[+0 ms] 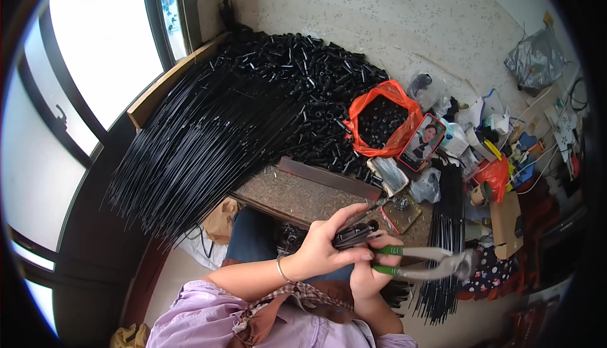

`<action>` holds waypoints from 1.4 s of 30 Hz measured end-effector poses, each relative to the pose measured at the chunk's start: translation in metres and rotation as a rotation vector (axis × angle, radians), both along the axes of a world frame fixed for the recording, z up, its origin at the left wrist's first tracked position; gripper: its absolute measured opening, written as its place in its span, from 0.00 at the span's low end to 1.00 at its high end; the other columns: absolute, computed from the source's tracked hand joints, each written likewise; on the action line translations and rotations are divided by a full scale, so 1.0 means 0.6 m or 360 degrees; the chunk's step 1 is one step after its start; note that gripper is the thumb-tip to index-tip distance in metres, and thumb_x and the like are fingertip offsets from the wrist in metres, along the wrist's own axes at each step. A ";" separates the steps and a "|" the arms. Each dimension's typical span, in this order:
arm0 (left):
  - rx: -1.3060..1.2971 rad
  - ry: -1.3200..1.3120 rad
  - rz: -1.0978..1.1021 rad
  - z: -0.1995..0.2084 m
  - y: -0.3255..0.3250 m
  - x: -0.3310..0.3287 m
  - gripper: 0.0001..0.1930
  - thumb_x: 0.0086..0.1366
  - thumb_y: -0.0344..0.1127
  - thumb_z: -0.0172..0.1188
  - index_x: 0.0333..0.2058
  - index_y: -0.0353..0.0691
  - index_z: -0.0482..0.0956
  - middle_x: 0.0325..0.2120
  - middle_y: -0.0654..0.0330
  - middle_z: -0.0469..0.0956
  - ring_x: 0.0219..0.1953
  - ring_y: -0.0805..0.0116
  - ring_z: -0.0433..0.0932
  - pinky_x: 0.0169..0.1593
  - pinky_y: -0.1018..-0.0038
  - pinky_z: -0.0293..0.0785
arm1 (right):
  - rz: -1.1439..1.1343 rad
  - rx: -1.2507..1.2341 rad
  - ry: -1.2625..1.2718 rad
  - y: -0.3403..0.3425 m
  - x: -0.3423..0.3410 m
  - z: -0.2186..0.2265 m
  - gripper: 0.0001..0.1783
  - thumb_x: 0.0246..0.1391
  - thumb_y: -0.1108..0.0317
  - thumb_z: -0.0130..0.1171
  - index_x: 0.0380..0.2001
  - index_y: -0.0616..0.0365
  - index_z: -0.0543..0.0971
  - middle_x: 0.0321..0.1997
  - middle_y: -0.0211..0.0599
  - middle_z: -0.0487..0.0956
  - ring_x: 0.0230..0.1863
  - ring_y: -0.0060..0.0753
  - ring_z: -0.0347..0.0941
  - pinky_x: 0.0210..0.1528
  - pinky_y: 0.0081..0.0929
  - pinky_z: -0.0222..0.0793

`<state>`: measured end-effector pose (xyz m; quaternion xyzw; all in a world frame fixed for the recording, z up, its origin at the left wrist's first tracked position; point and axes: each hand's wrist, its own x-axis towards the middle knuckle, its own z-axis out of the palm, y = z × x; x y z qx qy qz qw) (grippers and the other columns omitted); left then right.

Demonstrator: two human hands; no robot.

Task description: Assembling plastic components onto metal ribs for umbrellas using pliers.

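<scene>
My left hand [316, 252], with a bracelet at the wrist, is closed around several black tubular pieces [355, 234]. Touching it, my right hand [365, 280] has its fingers around the green handles of a pair of pincers [430, 262]. The jaws point right and are blurred. Exactly how the pieces lie between my fingers is partly hidden. Beyond my hands is the speckled work table [288, 195], with a dark metal bar [329, 178] lying across it. A small heap of tiny metal bits [400, 202] lies just past my left fingertips.
Long thin black rods [190, 152] overhang the table's left edge. Behind them is a large pile of short black tubes [310, 70]. A red plastic bag [404, 92] holds small black parts beside a phone [420, 142]. More rods [439, 285] hang at the right, near clutter and a cardboard box [506, 225].
</scene>
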<state>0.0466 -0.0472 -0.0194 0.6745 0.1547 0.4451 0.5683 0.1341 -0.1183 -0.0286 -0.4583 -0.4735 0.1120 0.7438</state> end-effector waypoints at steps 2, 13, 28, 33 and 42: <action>-0.0046 -0.0005 -0.0119 -0.011 0.008 -0.002 0.40 0.43 0.44 0.71 0.53 0.33 0.63 0.30 0.65 0.73 0.31 0.81 0.68 0.38 0.81 0.66 | -0.0133 0.0102 -0.0496 0.009 0.008 -0.005 0.15 0.46 0.78 0.58 0.33 0.59 0.62 0.31 0.41 0.72 0.32 0.35 0.69 0.36 0.29 0.67; -0.0003 0.0017 -0.0076 0.009 0.019 -0.018 0.43 0.38 0.48 0.74 0.51 0.33 0.66 0.30 0.62 0.75 0.33 0.79 0.72 0.40 0.80 0.69 | 0.0259 -0.0109 0.0623 0.003 -0.017 0.002 0.16 0.45 0.81 0.57 0.36 0.58 0.64 0.32 0.32 0.69 0.34 0.22 0.66 0.41 0.21 0.66; 0.0034 0.0044 -0.0074 0.009 0.021 -0.015 0.48 0.34 0.52 0.75 0.52 0.32 0.65 0.35 0.60 0.75 0.34 0.78 0.73 0.41 0.80 0.69 | 0.0324 -0.0120 0.0818 0.005 -0.010 0.016 0.16 0.44 0.82 0.58 0.35 0.59 0.64 0.31 0.38 0.72 0.31 0.22 0.69 0.35 0.17 0.65; 0.0104 0.0031 0.0005 0.004 0.024 -0.011 0.48 0.34 0.53 0.74 0.52 0.32 0.64 0.35 0.60 0.75 0.34 0.79 0.72 0.41 0.80 0.69 | 0.0298 -0.0151 0.0725 0.008 -0.013 0.011 0.16 0.45 0.81 0.58 0.35 0.59 0.63 0.31 0.38 0.72 0.32 0.22 0.68 0.35 0.17 0.65; 0.0006 0.0002 0.0132 -0.014 0.006 -0.005 0.42 0.41 0.47 0.72 0.53 0.33 0.64 0.23 0.67 0.71 0.25 0.83 0.66 0.34 0.84 0.66 | -0.0255 0.0134 -0.0391 0.022 -0.011 -0.027 0.16 0.47 0.80 0.56 0.34 0.58 0.61 0.31 0.42 0.72 0.32 0.32 0.68 0.36 0.29 0.67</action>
